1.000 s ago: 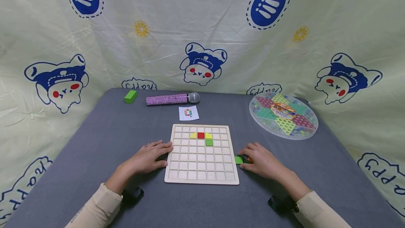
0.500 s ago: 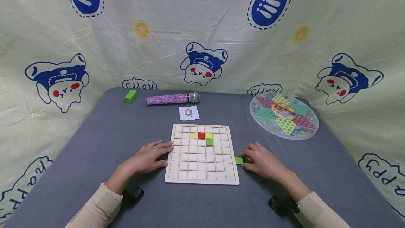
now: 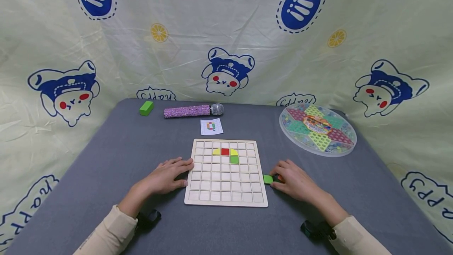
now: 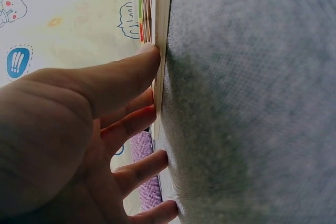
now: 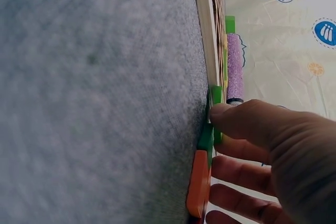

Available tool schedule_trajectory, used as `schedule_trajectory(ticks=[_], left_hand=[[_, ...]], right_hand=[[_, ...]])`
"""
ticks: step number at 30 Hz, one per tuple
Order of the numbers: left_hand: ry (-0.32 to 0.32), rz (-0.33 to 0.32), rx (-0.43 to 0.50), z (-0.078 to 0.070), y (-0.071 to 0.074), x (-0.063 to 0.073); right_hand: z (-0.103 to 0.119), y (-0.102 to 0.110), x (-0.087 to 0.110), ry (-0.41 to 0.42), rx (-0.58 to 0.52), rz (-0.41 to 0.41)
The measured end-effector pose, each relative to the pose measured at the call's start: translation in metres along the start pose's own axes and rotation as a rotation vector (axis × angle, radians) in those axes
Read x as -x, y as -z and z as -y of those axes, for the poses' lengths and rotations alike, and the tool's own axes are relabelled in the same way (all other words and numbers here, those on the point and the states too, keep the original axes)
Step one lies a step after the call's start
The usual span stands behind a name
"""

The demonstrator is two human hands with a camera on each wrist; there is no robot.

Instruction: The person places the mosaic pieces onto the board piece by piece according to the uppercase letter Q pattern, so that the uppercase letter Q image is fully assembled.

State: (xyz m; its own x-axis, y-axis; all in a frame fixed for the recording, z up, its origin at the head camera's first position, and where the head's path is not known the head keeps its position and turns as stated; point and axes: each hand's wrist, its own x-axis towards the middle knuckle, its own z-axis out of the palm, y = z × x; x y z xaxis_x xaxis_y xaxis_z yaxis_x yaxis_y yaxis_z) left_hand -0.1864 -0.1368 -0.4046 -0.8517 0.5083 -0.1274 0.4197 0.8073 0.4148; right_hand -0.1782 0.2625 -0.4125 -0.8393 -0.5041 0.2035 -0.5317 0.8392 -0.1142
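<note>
A wooden grid board (image 3: 209, 176) lies on the table between my hands. Two yellow pieces (image 3: 216, 151), a red square (image 3: 225, 151) and a green square (image 3: 234, 159) sit in its upper cells. My left hand (image 3: 166, 176) rests at the board's left edge, thumb and fingertips touching the rim, fingers fairly straight. Just off the right edge, my right hand (image 3: 291, 178) pinches a green tile (image 3: 267, 179) between thumb and fingers. Under that hand, an orange block (image 5: 198, 182) and a dark green block (image 5: 206, 137) show in the right wrist view; the fingers partly hide them.
Behind the board lies a small card with a coloured pattern (image 3: 211, 126). Farther back are a purple microphone (image 3: 187, 111) and a green block (image 3: 146, 108). A round, clear-lidded game box (image 3: 317, 129) stands at the back right. A printed curtain (image 3: 226, 19) hangs behind the table.
My right hand has shifted very slightly right, and the green tile has moved with it, a little away from the board's edge. The left hand and the board pieces stay put.
</note>
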Motion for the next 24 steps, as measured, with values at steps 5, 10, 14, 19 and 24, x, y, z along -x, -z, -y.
schedule_trajectory(ticks=[5, 10, 14, 19, 24], left_hand=[[0.005, 0.0, -0.003, 0.0, 0.0, 0.0], [0.01, 0.005, -0.004, -0.001, 0.0, -0.001], [0.01, 0.005, -0.002, -0.001, 0.001, 0.0], [0.006, 0.003, 0.0, -0.002, 0.001, 0.0], [0.003, 0.0, 0.0, -0.001, 0.001, 0.001]], right_hand=[[0.001, 0.003, -0.002, -0.026, 0.006, 0.006], [0.005, 0.009, -0.008, -0.016, -0.005, 0.002], [0.011, 0.011, -0.016, 0.019, -0.019, -0.022], [0.021, 0.007, -0.028, 0.04, -0.026, -0.02], [0.031, 0.004, -0.04, 0.031, -0.029, 0.009]])
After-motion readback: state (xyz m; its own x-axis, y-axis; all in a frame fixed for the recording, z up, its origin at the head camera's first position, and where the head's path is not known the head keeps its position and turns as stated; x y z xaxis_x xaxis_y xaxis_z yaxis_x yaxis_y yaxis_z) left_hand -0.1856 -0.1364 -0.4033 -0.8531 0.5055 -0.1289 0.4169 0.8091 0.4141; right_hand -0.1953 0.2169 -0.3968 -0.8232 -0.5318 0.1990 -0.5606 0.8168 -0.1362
